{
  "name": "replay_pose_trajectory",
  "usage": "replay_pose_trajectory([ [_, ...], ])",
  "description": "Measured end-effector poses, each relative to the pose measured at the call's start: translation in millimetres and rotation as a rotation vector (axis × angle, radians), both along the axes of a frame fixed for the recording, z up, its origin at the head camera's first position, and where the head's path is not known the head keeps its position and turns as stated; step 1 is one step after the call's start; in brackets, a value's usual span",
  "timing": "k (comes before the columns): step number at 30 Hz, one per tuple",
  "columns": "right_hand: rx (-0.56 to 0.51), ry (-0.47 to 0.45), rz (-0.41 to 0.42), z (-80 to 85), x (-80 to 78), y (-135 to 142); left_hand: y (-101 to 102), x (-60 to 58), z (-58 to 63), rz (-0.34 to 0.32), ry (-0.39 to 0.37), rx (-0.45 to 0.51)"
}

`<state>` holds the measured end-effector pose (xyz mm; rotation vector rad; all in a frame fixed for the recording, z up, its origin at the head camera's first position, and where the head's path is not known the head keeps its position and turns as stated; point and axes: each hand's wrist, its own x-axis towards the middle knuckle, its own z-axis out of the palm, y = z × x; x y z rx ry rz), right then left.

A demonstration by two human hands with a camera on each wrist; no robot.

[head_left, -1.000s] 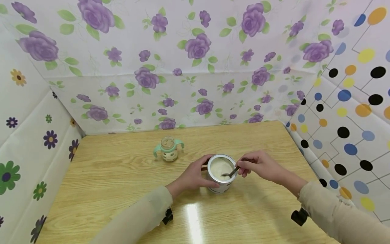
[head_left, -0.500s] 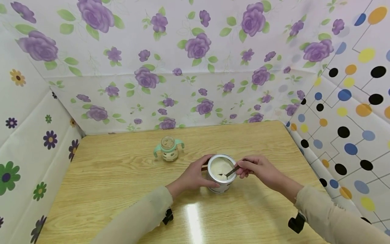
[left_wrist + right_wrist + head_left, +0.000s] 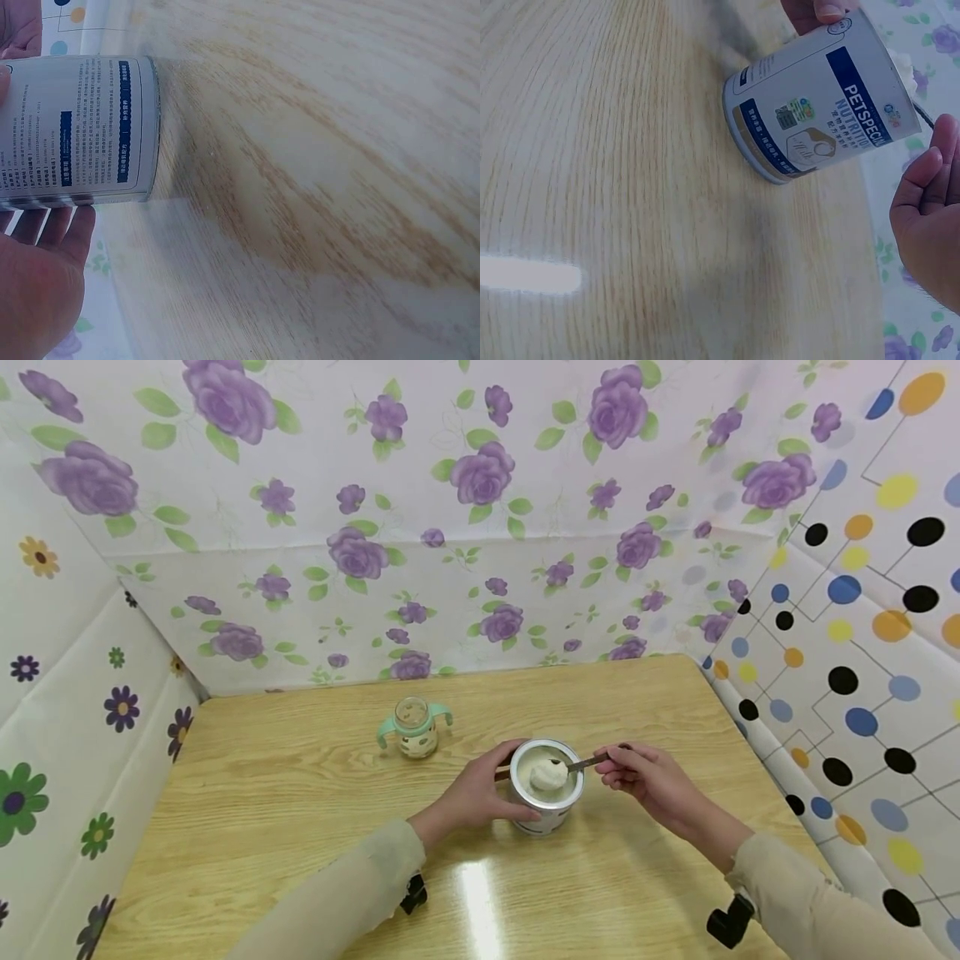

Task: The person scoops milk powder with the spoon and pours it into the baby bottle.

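My left hand (image 3: 476, 789) grips the side of a round tin (image 3: 553, 820), which stands upright on the table with its top uncovered. Pale powder fills its inside. Printed wording on the tin (image 3: 810, 112) in the right wrist view includes "NUTRITION". Between thumb and fingers, my right hand (image 3: 651, 783) pinches the dark handle of a spoon (image 3: 589, 762). A large white heap of powder (image 3: 549, 775) sits on the spoon's bowl, over the tin's mouth. Fingers of the left hand (image 3: 45, 277) wrap the tin from below in the left wrist view.
Behind and left of the tin stands a small clear baby bottle (image 3: 416, 735) with mint-green side handles and no lid. The wood-grain table (image 3: 300, 777) meets flower-printed cloth (image 3: 480, 568) at the back and dotted cloth (image 3: 840, 693) on the right.
The spoon has come up out of the powder and now carries a big heap. My right hand has shifted slightly right, while the left hand keeps its hold on the tin.
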<state>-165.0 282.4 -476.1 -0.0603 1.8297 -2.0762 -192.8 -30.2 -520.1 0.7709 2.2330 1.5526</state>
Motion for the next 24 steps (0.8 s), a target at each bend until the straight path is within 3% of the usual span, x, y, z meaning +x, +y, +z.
replay_pose_trajectory([
  [16, -0.167, 0.023, 0.009, -1.8, -0.2, -1.2, -1.4, -2.5, -4.4, -0.009, 0.009, 0.015],
  [24, -0.2, 0.006, 0.012, -6.0, 1.5, -1.4, -1.4, -1.6, -3.3, -0.004, -0.009, 0.021],
])
